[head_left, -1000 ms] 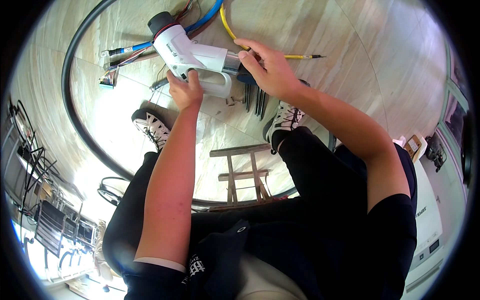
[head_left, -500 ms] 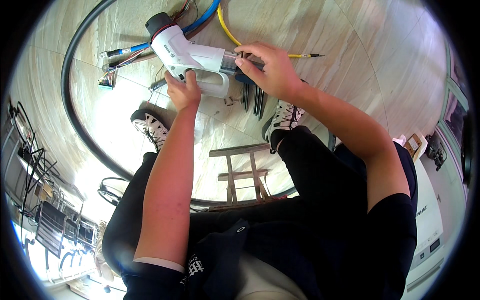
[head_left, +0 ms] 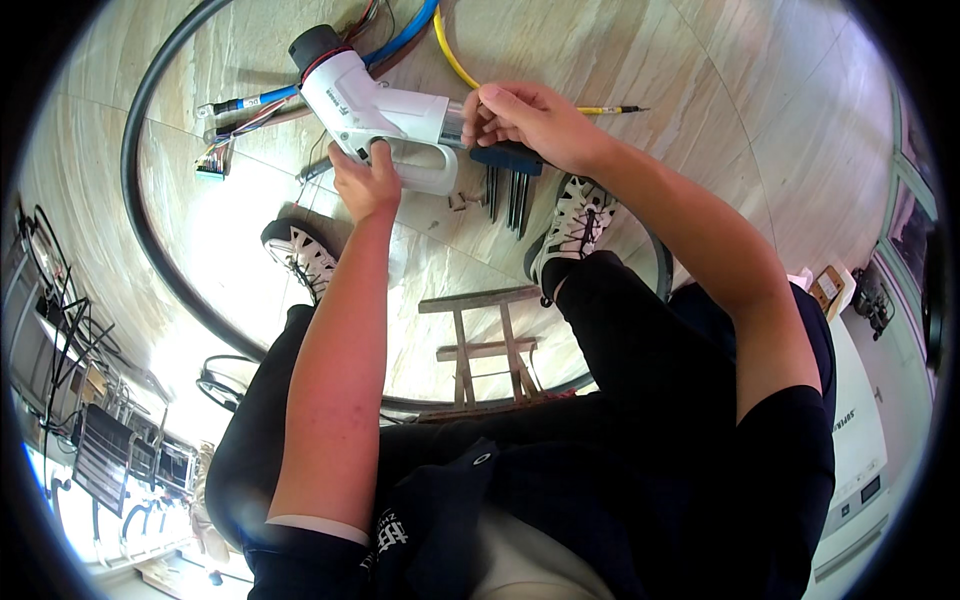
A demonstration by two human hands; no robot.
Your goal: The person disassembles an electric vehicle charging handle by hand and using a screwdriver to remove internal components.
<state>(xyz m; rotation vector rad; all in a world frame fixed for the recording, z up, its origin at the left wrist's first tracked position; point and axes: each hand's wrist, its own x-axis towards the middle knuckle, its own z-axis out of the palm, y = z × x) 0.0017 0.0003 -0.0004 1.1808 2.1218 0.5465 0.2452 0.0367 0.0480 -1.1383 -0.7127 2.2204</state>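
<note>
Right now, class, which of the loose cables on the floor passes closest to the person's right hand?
The yellow cable: it curves down beside the right hand, whereas the blue cable and thick black cable lie further left.

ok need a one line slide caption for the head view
Seated person's left hand grips a white pistol-shaped connector by its handle while the right hand works at its rear end.

One view only, from the camera on my head, left of the pair. It looks steeply down past my chest and lap to the tiled floor (head_left: 640,60). Wide fisheye: floor joints and the black cable (head_left: 135,200) bow toward the dark round rim. My forearms enter from the lower edge and reach up the frame. My left hand (head_left: 365,185) and right hand (head_left: 530,120) sit near the top, close in; my shoes (head_left: 575,225) lie farther below them.
</note>
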